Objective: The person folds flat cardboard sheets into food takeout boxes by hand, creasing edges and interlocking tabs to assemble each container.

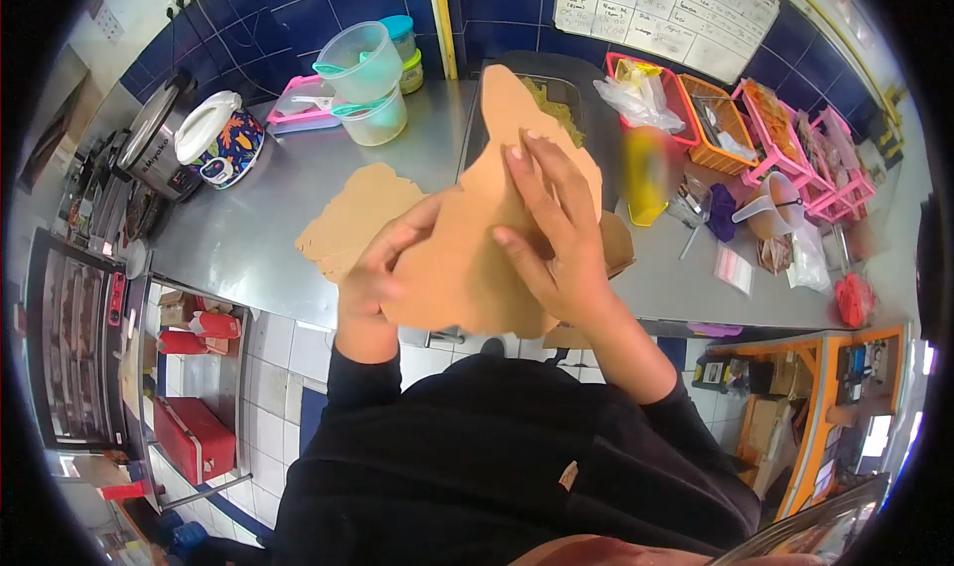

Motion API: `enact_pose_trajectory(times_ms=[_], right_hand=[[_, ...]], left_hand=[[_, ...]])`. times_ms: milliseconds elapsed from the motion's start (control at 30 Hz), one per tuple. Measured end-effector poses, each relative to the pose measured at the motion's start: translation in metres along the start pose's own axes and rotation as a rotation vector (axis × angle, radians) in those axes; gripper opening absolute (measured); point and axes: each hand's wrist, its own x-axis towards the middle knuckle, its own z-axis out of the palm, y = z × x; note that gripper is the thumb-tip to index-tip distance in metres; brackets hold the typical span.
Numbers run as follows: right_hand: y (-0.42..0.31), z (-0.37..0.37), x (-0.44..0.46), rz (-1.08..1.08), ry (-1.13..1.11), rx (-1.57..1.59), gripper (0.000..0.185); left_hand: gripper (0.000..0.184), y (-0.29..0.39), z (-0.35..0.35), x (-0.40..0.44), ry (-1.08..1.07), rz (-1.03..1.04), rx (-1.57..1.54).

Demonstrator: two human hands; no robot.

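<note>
A sheet of brown paper or thin card (452,258) with ragged edges is held up over the front of the steel counter. My left hand (383,278) grips its left side, fingers behind the edge and slightly blurred. Flat against the sheet's right part lies my right hand (566,238), its fingers stretched out and the thumb apart. A second ragged brown piece (358,218) rests on the counter to the left. Behind the held sheet, and partly covered by it, is a container with yellow-green contents (556,114).
On the steel counter (229,248) stand a patterned rice cooker (221,144) at left and stacked clear tubs (370,114) at the back. Rightward are a yellow container (647,178), an orange basket (720,119), pink racks (825,173) and a measuring jug (770,208).
</note>
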Motion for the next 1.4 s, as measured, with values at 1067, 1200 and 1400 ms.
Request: enact_pose_trajectory(times_ms=[1067,1200,1400], right_hand=[[0.01,-0.046,-0.007,0.194,-0.049,0.515,0.008],[0.005,-0.04,-0.013,0.293,-0.002,0.489,0.007],[0.008,-0.035,-0.015,0.024,0.156,0.334,0.005]], left_hand=[[0.017,-0.008,0.066,0.038,0.363,0.303,1.396],[0.019,-0.013,0.061,0.039,0.352,0.326,1.39],[0.017,-0.025,0.056,0.044,0.3,0.441,1.378]])
